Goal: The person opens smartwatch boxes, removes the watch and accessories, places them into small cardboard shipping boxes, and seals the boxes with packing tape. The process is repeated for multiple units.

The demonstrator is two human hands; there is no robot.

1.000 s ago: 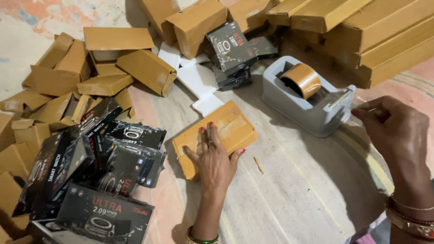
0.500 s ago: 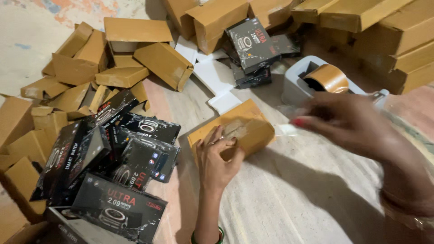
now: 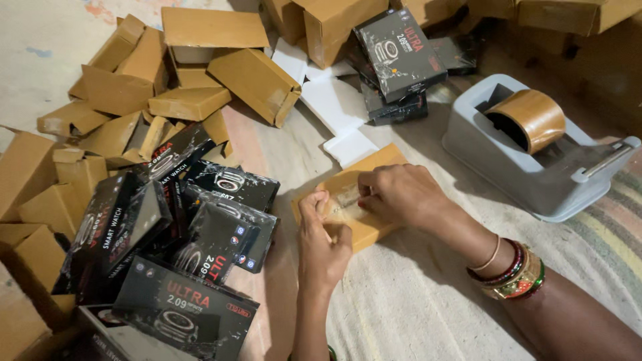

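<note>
Brown cardboard box [image 3: 361, 200], tape-sealed flap

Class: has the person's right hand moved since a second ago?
Yes. The right hand left the grey tape dispenser and moved left onto the small cardboard box.

Matt brown cardboard box [image 3: 361, 204] under clear shiny tape, glossy black printed cartons [image 3: 200, 234], smooth grey plastic tape dispenser [image 3: 528, 167], coarse woven cloth mat [image 3: 428, 294]

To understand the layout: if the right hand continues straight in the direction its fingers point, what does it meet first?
The right hand points leftward across the brown box; the left hand's fingers seem first, then the black boxes.
</note>
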